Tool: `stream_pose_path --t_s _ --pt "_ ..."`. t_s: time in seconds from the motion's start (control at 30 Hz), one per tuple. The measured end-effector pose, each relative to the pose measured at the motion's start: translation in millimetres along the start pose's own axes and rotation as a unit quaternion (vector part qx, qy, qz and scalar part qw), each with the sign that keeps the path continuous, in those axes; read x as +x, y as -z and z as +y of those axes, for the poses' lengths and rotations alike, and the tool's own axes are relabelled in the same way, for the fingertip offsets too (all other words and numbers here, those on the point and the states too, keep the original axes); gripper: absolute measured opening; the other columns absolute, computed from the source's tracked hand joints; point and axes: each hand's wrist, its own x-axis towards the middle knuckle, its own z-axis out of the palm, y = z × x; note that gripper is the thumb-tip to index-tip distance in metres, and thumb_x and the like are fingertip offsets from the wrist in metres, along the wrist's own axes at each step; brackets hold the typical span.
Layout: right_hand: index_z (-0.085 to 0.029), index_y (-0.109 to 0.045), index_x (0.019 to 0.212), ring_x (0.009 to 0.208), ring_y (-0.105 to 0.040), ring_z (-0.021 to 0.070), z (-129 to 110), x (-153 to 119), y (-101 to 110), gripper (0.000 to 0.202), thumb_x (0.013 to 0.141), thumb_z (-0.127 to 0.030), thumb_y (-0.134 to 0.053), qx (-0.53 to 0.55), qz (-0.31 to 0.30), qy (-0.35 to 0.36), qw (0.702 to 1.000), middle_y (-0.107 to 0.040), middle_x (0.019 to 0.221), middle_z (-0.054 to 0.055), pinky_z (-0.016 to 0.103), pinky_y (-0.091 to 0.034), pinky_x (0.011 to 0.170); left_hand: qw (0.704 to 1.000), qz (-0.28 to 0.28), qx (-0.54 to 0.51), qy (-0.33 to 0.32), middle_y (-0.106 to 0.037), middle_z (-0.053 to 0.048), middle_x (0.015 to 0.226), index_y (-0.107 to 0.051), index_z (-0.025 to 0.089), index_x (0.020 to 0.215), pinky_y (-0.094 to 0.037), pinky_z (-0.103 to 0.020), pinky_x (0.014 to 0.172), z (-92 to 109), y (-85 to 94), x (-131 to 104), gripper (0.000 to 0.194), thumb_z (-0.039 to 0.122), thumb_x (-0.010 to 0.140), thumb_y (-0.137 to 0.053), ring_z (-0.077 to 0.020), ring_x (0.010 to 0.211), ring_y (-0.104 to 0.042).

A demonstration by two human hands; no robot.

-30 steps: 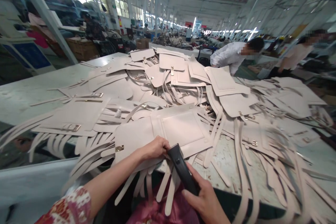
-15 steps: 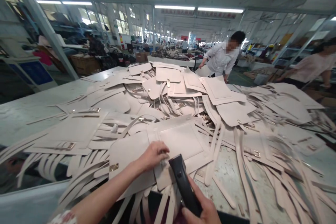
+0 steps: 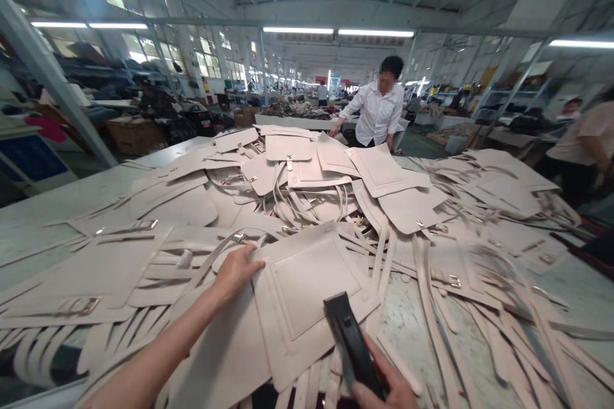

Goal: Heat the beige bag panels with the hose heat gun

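My left hand [image 3: 236, 272] is closed on the upper left edge of a beige leather-like bag panel [image 3: 314, 287], thumb on top and fingertips partly hidden. A stitched rectangular pocket lies on this panel, its surface turned up toward me. In my right hand [image 3: 384, 377] is a black clipper [image 3: 352, 345], a slim hand-held tool with a flat, wide head. The clipper's head is over the lower right part of the panel; whether it touches cannot be made out. Another beige panel [image 3: 225, 345] lies under my left forearm.
A heap of beige panels [image 3: 288, 147] with straps and buckles covers the middle of the table [image 3: 62, 195]. Loose straps [image 3: 432, 294] spread to the right. Across the table stands a person in a white shirt [image 3: 377, 108]; another person [image 3: 580, 140] is at far right.
My left hand has shifted left and taken the panel's edge. The pocketed panel now lies more fully exposed before me. The clipper has moved slightly right and down, and the view has turned right.
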Motion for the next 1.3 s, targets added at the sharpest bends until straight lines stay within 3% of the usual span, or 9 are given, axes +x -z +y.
stream_pose_path --t_s 0.1,0.2,0.37,0.53,0.67,0.8,0.93,1.0,1.3 --pt "-0.017 -0.024 0.135 0.036 -0.051 0.0134 -44 29 17 0.075 0.071 -0.035 -0.059 0.037 -0.008 -0.004 0.999 -0.057 0.054 -0.005 0.023 -0.044 0.034 1.000 -0.020 -0.004 -0.003 -0.063 -0.005 0.094 -0.058 0.020 0.094 -0.040 -0.028 0.079 2 0.6 0 0.030 0.034 0.068 -0.054 -0.0229 0.092 -0.057" --pt "-0.019 -0.041 0.124 0.036 -0.054 0.0156 -79 77 28 0.058 0.071 -0.035 -0.059 0.045 -0.036 0.006 0.998 -0.055 0.051 -0.005 0.024 -0.044 0.030 1.000 -0.023 -0.008 -0.004 -0.063 -0.005 0.094 -0.057 0.020 0.095 -0.040 -0.028 0.079 1 -1.0 -1 0.031 0.035 0.068 -0.054 -0.0231 0.093 -0.056" --pt "-0.016 -0.054 0.106 0.034 -0.055 0.0172 -96 135 18 0.043 0.068 -0.034 -0.062 0.052 -0.046 0.027 0.997 -0.055 0.046 -0.004 0.025 -0.045 0.028 0.996 -0.067 -0.049 -0.042 -0.063 -0.001 0.087 -0.056 0.018 0.090 -0.041 -0.026 0.074 5 8.1 -3 0.032 0.027 0.060 -0.059 -0.0208 0.086 -0.057" --pt "-0.020 -0.042 0.121 0.037 -0.054 0.0135 -104 113 23 0.057 0.070 -0.036 -0.062 0.080 0.032 0.076 0.993 -0.055 0.051 -0.006 0.023 -0.047 0.031 0.986 0.025 -0.004 -0.162 -0.057 0.003 0.066 -0.055 0.018 0.073 -0.038 -0.022 0.060 53 67.8 -9 0.007 0.023 0.071 -0.050 -0.0149 0.067 -0.054" --pt "-0.020 -0.035 0.127 0.037 -0.053 0.0130 -108 64 56 0.065 0.070 -0.037 -0.063 0.084 0.102 0.082 0.988 -0.054 0.049 -0.007 0.021 -0.046 0.033 0.909 0.176 0.129 -0.354 -0.057 -0.001 0.072 -0.057 0.017 0.082 -0.034 -0.023 0.056 117 99.6 -39 0.014 0.018 0.082 -0.043 -0.0136 0.064 -0.050" --pt "-0.017 -0.038 0.125 0.036 -0.053 0.0146 -86 10 87 0.068 0.069 -0.047 -0.063 0.063 0.200 0.033 0.977 -0.058 0.044 -0.005 0.021 -0.042 0.034 0.833 0.034 0.214 -0.509 -0.058 -0.002 0.079 -0.055 0.016 0.086 -0.038 -0.027 0.058 145 37.4 -85 0.012 0.009 0.080 -0.048 -0.0160 0.069 -0.050" --pt "-0.018 -0.025 0.134 0.037 -0.053 0.0176 -54 -36 102 0.090 0.062 -0.054 -0.066 0.068 0.249 -0.045 0.965 -0.060 0.042 -0.005 0.024 -0.043 0.037 0.849 -0.090 0.213 -0.474 -0.058 -0.002 0.081 -0.054 0.017 0.079 -0.040 -0.028 0.058 116 -62.8 -115 0.007 0.012 0.077 -0.057 -0.0179 0.072 -0.052" --pt "-0.018 -0.020 0.137 0.037 -0.053 0.0191 -41 -53 103 0.099 0.058 -0.056 -0.067 0.067 0.262 -0.069 0.960 -0.059 0.041 -0.005 0.026 -0.044 0.037 0.863 -0.099 0.198 -0.454 -0.058 -0.002 0.082 -0.053 0.017 0.079 -0.040 -0.028 0.059 98 -91.5 -121 0.008 0.011 0.077 -0.058 -0.0176 0.072 -0.052" --pt "-0.013 -0.018 0.136 0.032 -0.051 0.0180 -32 -44 103 0.095 0.063 -0.055 -0.062 0.057 0.186 -0.075 0.978 -0.058 0.038 -0.004 0.025 -0.042 0.034 0.874 -0.060 0.144 -0.460 -0.057 0.000 0.082 -0.052 0.018 0.081 -0.037 -0.027 0.060 76 -94.8 -126 0.015 0.009 0.074 -0.061 -0.0158 0.070 -0.050"
